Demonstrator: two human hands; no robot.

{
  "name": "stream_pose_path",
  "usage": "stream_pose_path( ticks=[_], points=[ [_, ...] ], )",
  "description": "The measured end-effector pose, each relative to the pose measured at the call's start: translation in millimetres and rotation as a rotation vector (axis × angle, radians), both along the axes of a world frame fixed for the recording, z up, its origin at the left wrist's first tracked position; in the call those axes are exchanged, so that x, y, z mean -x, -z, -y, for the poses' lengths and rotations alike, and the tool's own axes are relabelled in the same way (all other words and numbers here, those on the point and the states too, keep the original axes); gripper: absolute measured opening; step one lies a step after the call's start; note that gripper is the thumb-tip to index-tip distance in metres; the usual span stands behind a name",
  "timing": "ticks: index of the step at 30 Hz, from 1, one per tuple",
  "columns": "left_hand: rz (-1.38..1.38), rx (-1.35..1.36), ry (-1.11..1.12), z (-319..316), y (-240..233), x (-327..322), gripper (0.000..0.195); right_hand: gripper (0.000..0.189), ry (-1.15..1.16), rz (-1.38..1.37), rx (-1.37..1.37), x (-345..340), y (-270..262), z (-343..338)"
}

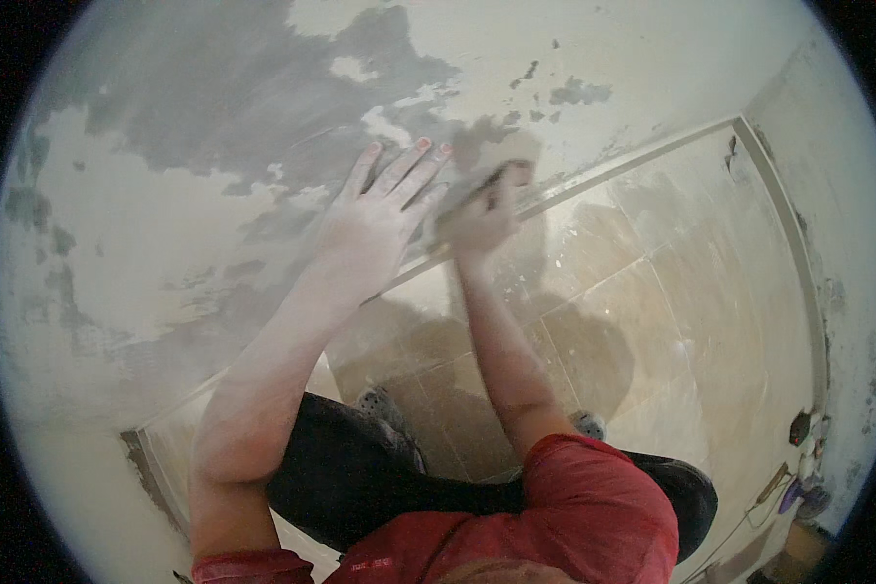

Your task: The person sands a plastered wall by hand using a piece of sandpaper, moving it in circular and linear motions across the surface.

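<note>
The wall [190, 212] before me shows patches of grey and pale plaster. Flat against it, fingers spread and dusted white, rests my left hand [379, 219]; it holds nothing. Just right of it, my right hand [485, 219] is closed around a flat hand tool [493, 179], perhaps a sanding block or float, lying along the wall's lower part. Motion blurs both the tool and this hand, so the tool's exact kind cannot be told.
A baseboard [598, 171] runs along the wall's foot and turns at the right corner. Below lies a dusty tiled floor [628, 306], with my shoes [387, 416] on it. At the lower right, a cable [726, 544] and several small items lie beside the right wall [839, 292].
</note>
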State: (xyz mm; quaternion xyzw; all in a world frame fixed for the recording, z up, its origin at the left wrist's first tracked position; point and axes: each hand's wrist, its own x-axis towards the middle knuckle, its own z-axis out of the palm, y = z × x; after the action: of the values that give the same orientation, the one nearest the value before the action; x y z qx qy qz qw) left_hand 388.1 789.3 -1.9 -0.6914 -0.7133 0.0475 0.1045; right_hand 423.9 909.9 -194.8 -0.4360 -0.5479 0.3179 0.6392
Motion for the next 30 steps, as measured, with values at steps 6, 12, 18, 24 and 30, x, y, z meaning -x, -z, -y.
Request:
stream_pose_path(
  ticks=[6,12,18,24,30],
  points=[
    [-0.102,-0.006,-0.034,-6.7,-11.8,-6.8,0.065,0.037,-0.160,0.140,-0.282,-14.8,43.6,-19.3],
    [-0.075,-0.027,-0.067,-3.3,-10.6,2.9,0.067,0.032,0.069,-0.094,-0.006,15.8,-11.5,-0.7],
    [-0.172,-0.153,-0.119,0.0,-30.4,-4.5,0.067,0.037,-0.238,0.151,-0.608,0.6,-5.0,-26.5],
    [-0.152,-0.104,-0.161,-2.6,-33.6,-7.8,0.072,0.038,0.001,-0.319,0.137,-7.1,-22.3,-52.6],
    [-0.285,-0.155,-0.144,-6.1,-20.9,2.3,0.067,0.040,-0.240,0.171,-0.628,-3.7,-6.8,-7.6]
  ],
)
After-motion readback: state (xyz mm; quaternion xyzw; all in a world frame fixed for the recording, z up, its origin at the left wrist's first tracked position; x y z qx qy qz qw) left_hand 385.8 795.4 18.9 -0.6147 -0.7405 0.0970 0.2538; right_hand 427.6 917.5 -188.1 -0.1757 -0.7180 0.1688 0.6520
